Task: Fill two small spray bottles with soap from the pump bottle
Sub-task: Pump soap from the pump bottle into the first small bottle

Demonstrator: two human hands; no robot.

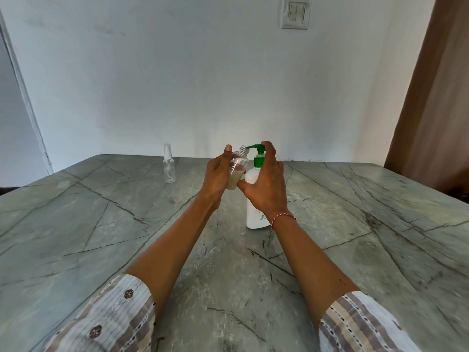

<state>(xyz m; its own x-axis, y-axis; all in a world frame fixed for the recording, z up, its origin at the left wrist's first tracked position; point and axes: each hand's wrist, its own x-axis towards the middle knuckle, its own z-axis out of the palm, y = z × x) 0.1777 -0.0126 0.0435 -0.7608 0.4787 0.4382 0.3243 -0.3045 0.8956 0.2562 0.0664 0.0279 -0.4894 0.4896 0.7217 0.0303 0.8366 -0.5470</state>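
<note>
Head view. The left hand (217, 175) grasps a small clear plastic spray bottle (238, 168), uncapped and tilted so its ribbed threaded neck meets the green nozzle tip; pale, cloudy soap fills its lower part. The right hand (266, 184) wraps the smooth white pump bottle (255, 214), a finger lying on top of the green pump head (258, 151), the thumb against the bottle's shoulder. A twisted red-and-white thread (283, 217) circles the right wrist; both striped, woven sleeves (109, 318) are pushed up the forearms. The pump bottle stands upright on a grey-green stone table (101, 237), matt and crossed by dark veins. A second clear spray bottle (169, 165), capped, stands well apart at far left. Behind: a pale plastered wall (177, 72), a switch plate (295, 13), a brown curtain (436, 97).
</note>
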